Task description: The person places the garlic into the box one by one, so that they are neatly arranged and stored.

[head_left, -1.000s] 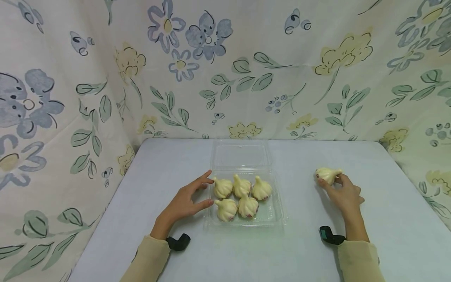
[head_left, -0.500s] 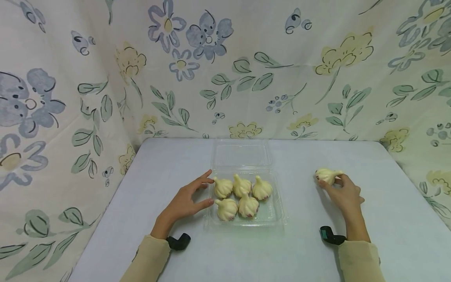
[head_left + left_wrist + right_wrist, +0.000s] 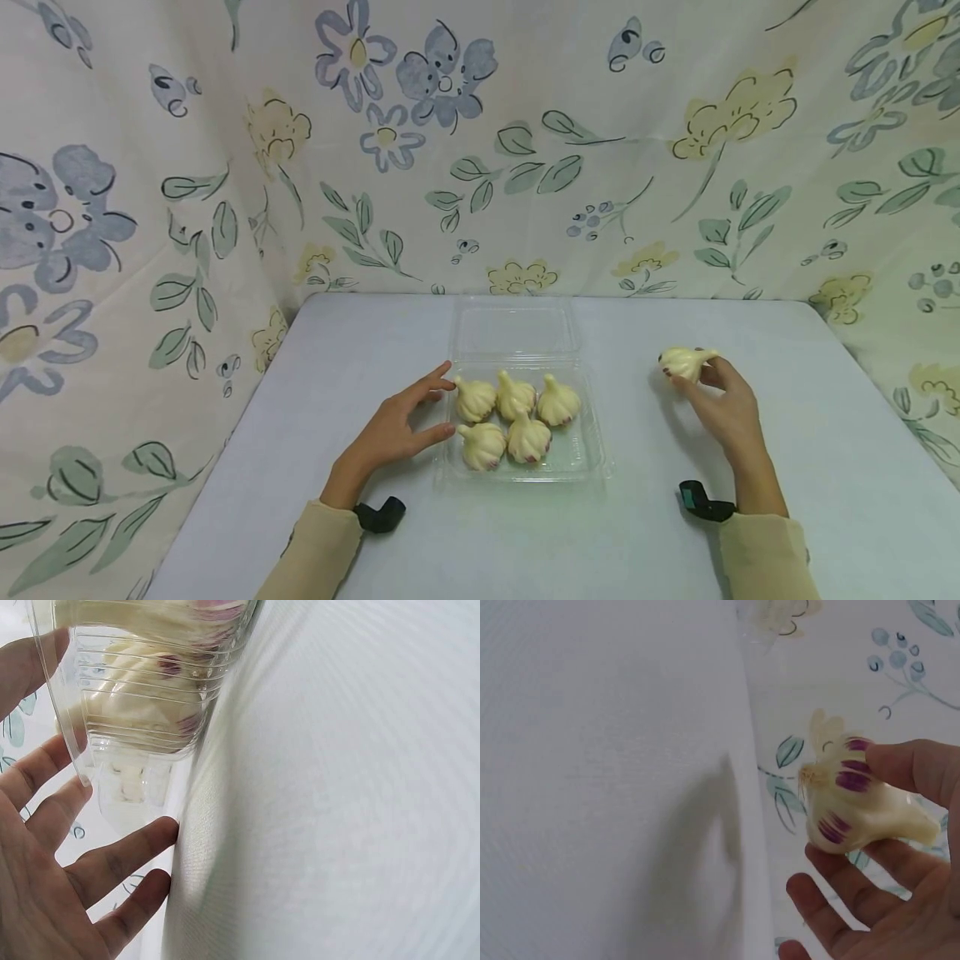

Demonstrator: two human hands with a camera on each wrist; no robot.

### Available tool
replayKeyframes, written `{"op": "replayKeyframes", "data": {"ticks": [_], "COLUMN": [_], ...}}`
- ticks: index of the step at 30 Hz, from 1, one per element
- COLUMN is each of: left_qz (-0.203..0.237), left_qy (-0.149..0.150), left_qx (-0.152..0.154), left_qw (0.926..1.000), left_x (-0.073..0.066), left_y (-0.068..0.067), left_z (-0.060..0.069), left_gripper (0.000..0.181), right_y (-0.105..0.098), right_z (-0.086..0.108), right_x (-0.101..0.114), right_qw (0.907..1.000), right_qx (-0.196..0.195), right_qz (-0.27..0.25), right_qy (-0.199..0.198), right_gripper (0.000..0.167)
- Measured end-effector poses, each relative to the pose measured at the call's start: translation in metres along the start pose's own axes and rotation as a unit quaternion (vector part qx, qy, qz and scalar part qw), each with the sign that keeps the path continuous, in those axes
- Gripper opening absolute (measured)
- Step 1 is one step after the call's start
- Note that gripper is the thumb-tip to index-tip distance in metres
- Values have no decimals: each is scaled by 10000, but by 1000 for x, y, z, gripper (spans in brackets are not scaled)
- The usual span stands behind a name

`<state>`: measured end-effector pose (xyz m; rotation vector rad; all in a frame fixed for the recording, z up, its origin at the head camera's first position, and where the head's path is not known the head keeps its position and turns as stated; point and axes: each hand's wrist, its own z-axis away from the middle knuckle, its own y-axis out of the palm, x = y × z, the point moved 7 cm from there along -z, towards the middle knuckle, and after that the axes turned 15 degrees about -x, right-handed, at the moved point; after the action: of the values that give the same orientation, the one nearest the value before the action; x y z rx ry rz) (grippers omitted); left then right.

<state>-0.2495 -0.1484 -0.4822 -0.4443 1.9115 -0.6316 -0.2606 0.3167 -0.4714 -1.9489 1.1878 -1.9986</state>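
My right hand [image 3: 727, 408] pinches a garlic bulb [image 3: 855, 799] between thumb and fingers, held above the table to the right of the box. Purple streaks and a tuft of roots show on this bulb in the right wrist view. A clear plastic clamshell box [image 3: 581, 467] lies with its lid raised back, holding several garlic bulbs [image 3: 483, 446] in two rows. In the front row, the right-hand part of the box shows bare plastic. My left hand [image 3: 393, 429] touches the box's left rim with spread, fairly straight fingers; in the left wrist view two fingertips [image 3: 161, 832] reach down near the table.
The box's transparent lid [image 3: 513, 329] lies toward the far table edge. A white cloth covers the table [image 3: 360, 333]. Behind it and at the sides hangs a floral curtain [image 3: 637, 192]. Black wrist cameras [image 3: 381, 517] sit at both cuffs.
My right hand has lifted the garlic bulb slightly and shifted it a little to the left. My left hand and the box have stayed put.
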Motion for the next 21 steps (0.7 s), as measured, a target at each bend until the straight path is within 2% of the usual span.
{"op": "replayKeyframes", "data": {"ticks": [5,11,15,21], "left_qz": [25,-29,-27,18], "left_qy": [38,62,112,139], "left_qx": [-30,-32,-40,-47], "left_qw": [10000,10000,9999,9999], "left_x": [-1,-2,-2,-2], "left_y": [-1,-1,-1,-1], "left_z": [0,0,1,0], "left_gripper": [57,58,57,57], "right_y": [-1,2,9,23], "right_z": [6,19,27,41], "right_x": [22,50,66,82], "right_qw": [9962,9845,9764,9664], "right_qx": [62,325,571,988], "right_qz": [-162,-177,-185,-205], "right_qy": [-854,-1715,-2076,-2366], "right_gripper": [66,59,55,56]}}
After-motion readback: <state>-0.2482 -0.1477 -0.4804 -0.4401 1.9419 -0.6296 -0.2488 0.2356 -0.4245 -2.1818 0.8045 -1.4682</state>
